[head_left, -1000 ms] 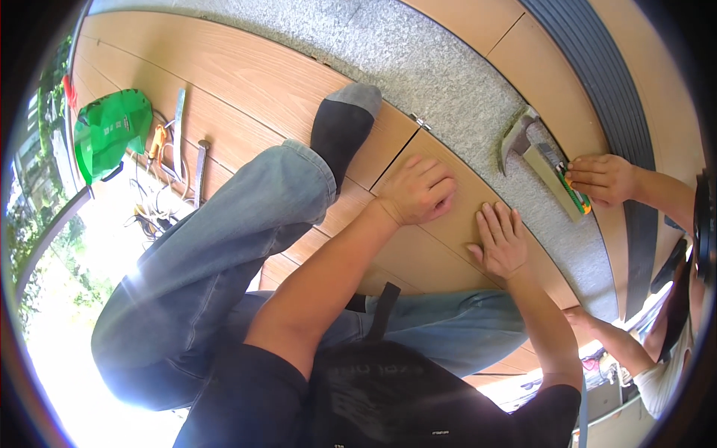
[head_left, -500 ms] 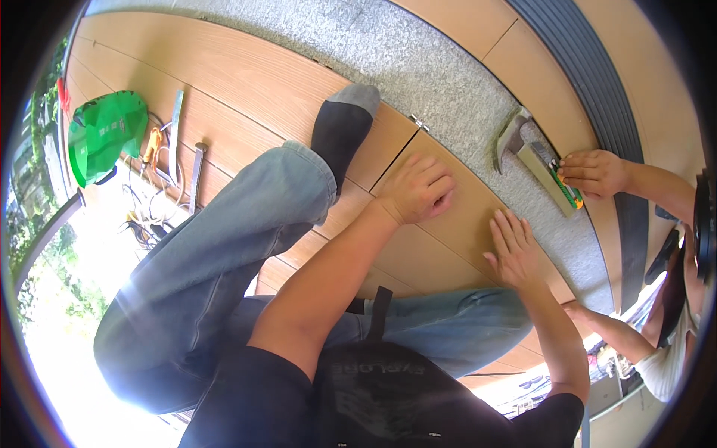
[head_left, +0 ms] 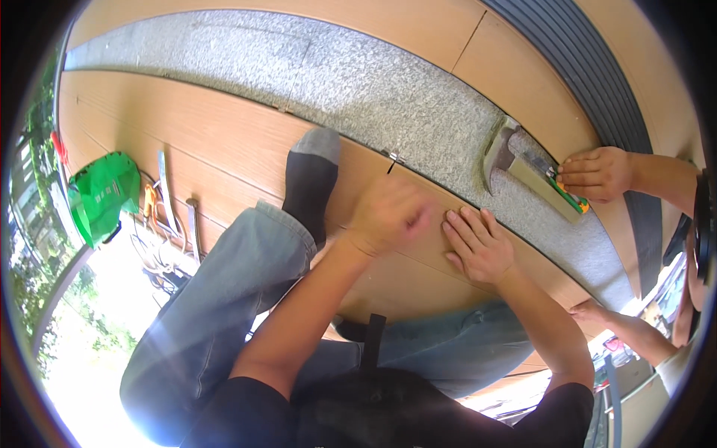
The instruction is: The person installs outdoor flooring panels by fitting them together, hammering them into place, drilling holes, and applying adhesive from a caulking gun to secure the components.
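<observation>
My left hand (head_left: 392,216) is curled into a fist over the brown deck board (head_left: 396,287), close to the board joint. It is blurred by motion, and nothing shows in it. Flat on the same board, with fingers stretched out, lies my right hand (head_left: 478,245). A small metal clip (head_left: 395,157) sits at the board's far edge, where the joint meets the grey stone strip (head_left: 373,75). To the right of my hands, a claw hammer (head_left: 499,155) with a pale handle rests on the stone.
Another person's hand (head_left: 597,174) lies over a green and orange tool (head_left: 573,200) beside the hammer; a second hand (head_left: 588,310) touches the board's right end. My socked foot (head_left: 310,175) stands on the boards. Far left are a green piece (head_left: 103,198), metal bars (head_left: 166,194) and cables.
The view has shifted, so the stone strip shows more. My right hand has come nearer to my left fist, still flat on the board. The left fist is now blurred.
</observation>
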Motion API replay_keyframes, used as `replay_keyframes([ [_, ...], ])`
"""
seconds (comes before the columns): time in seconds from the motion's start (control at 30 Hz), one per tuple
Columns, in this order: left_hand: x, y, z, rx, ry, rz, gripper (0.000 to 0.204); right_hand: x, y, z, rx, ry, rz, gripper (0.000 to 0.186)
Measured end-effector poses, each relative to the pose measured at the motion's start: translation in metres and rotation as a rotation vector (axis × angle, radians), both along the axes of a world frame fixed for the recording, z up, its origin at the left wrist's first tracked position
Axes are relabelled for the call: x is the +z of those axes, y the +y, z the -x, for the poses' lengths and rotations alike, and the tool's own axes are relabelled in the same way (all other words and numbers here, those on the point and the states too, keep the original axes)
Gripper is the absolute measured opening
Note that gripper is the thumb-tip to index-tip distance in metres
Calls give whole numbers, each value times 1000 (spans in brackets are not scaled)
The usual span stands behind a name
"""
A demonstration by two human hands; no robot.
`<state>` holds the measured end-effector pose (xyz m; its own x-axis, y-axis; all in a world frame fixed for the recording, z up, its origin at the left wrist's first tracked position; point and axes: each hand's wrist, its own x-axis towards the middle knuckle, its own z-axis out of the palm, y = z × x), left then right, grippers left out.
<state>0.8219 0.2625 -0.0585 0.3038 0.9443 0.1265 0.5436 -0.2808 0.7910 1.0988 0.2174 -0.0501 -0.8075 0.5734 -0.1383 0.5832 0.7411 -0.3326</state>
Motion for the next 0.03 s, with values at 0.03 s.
replay_keyframes([
  [0.03,7,17,14,95,39,-28,17,0,-2,2,-4,-6,-5,61],
])
